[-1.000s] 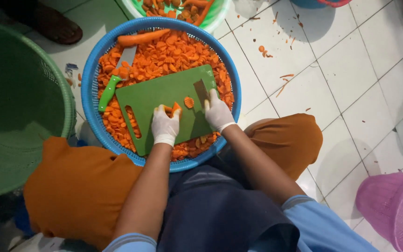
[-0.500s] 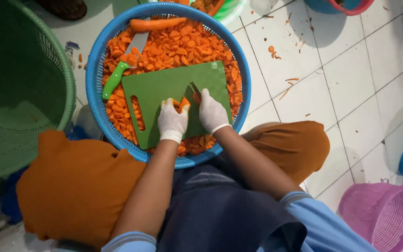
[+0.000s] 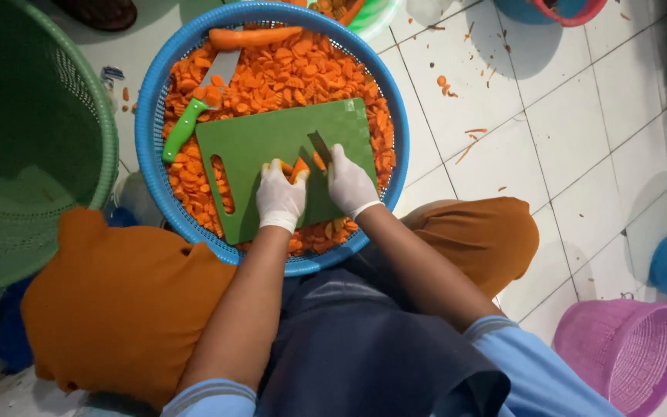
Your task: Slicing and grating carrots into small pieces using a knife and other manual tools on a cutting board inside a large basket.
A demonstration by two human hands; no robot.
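White tiled floor (image 3: pixel 580 139) underfoot, flecked with orange peel scraps, and the person sits low on it, orange-clad knees spread around the work. Nearest in, two gloved hands meet on one green cutting board (image 3: pixel 272 147): the left hand (image 3: pixel 281 197) has its fingers curled narrow, holding one carrot piece (image 3: pixel 299 167) down on the board, while the right hand (image 3: pixel 350 184) has its fingers closed around a knife (image 3: pixel 319 147), the dark blade slanting just beside that carrot. The board lies across one blue basket (image 3: pixel 156 116), heaped with carrot slices (image 3: pixel 287 73) too many to count. On that heap, a second knife with a green handle (image 3: pixel 183 130) rests idle left of the board, and one whole carrot (image 3: pixel 252 36) lies along the far rim. Counting containers around: one big green basket (image 3: pixel 32 139) at the left, one purple basket (image 3: pixel 627 351) at lower right, and a light green bowl (image 3: pixel 376 17) at the top edge, with more carrots showing in it.
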